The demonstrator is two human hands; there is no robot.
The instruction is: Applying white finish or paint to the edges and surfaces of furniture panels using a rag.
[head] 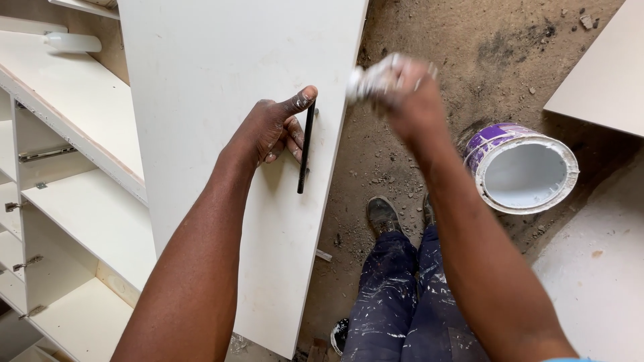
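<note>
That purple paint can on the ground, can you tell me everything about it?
The paint can is a round tin with a purple outside and a white inside, tipped toward the camera so its open mouth shows. No lid is on it. White paint coats its rim and inner walls, with smears on the outside. It sits on the dirty brown floor, to the right of the person's shoes, below the right hand. Nothing touches it but the floor.

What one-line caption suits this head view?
Left hand grips a white door's black handle; right hand holds a white-smeared object beside an open paint bucket.

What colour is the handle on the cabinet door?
Black, a slim bar handle on the white door, clearest in the head view.
</note>
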